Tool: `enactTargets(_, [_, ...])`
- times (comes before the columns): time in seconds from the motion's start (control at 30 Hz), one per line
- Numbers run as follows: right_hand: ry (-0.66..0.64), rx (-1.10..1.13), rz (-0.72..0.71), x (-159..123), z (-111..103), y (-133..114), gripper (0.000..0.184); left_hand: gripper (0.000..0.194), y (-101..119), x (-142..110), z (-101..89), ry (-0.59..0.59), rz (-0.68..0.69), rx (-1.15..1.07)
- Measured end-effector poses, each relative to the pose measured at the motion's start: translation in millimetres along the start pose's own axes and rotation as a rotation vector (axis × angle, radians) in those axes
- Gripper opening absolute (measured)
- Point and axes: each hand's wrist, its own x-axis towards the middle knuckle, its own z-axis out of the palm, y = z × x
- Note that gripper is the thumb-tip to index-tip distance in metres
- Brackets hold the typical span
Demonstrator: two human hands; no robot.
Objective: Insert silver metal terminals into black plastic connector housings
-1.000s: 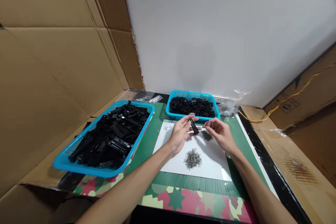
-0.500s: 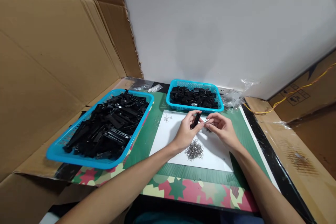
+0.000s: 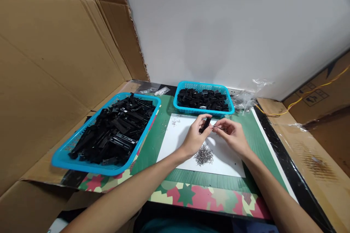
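Note:
My left hand point(image 3: 194, 136) is closed around a small black plastic part point(image 3: 206, 124), which stands tilted between thumb and fingers. Close beside it, my right hand point(image 3: 232, 135) pinches a thin metal piece, perhaps tweezers point(image 3: 218, 127), its tip against the left thumb and the black part. The fingers hide most of this thin piece. Below the hands, a pile of small shiny metal pieces point(image 3: 203, 154) lies on a white sheet point(image 3: 169, 145). A few more loose metal bits point(image 3: 174, 122) are scattered at the sheet's far left corner.
A large blue basket point(image 3: 58, 158) of long black parts stands at left. Behind my hands is a smaller blue basket point(image 3: 231, 111) of short black pieces. Clear plastic bags point(image 3: 243, 100) lie at back right, near a yellow wire point(image 3: 290, 107). Cardboard point(image 3: 60, 51) walls the left side.
The view has shifted slightly. My left hand still holds the black part, and my right fingers with the thin piece have moved only a little against it.

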Motion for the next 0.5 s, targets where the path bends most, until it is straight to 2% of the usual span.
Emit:
enactTargets(0.17, [0.002,-0.059,-0.039,-1,2,-2,0.024,0.039,0,-2,0.0,0.012,0.011,0.044])
enactTargets(0.33, [0.061,-0.339,-0.225,-8,2,-9,0.013,0.049,-2,0,-1.1,0.037,-0.025,-0.093])
enactTargets(0.5, [0.046,-0.522,-0.361,-11,1,-8,0.011,0.05,-2,3,-2.4,0.007,-0.1,-0.145])
